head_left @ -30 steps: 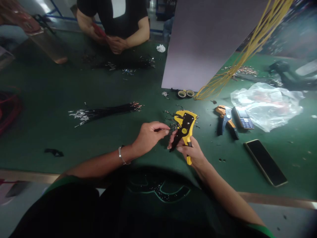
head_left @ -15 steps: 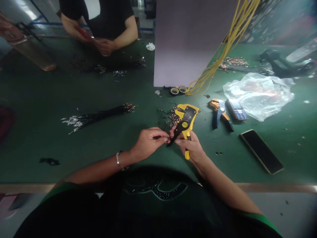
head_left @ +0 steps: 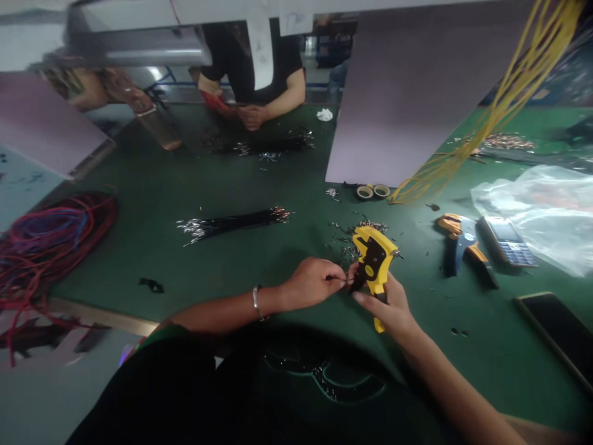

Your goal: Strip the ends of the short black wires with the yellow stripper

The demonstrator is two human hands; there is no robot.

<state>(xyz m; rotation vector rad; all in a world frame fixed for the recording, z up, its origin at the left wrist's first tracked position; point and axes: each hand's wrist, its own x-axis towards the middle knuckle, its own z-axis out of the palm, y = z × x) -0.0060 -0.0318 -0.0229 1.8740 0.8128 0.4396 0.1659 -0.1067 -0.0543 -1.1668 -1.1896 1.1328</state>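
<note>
My right hand (head_left: 390, 301) is wrapped round a yellow and black wire stripper (head_left: 373, 258), its jaws pointing away from me. Close beside it, my left hand (head_left: 314, 285) pinches what looks like a thin dark wire (head_left: 340, 278) between thumb and fingers. The fingertips of both hands nearly meet by the tool's black handle. Beyond the tool lies a heap of small cut wire ends (head_left: 351, 252), partly hidden by it. To the left a bundle of black wires (head_left: 236, 220) rests flat, with silvery tips on one end and coppery tips on the other.
To the right are an orange and blue hand tool (head_left: 467, 245), a keypad phone (head_left: 508, 241), a smartphone (head_left: 558, 337) and a clear plastic bag (head_left: 546, 210). Yellow wires (head_left: 504, 105) hang beside a grey panel (head_left: 398, 93). Red wire coils (head_left: 60, 238) lie left. Across the table sits another person (head_left: 259, 74).
My view has swung left and tilted up, so the red coils and the overhead shelf now show. The stripper stays in my right hand, and my left still pinches close by.
</note>
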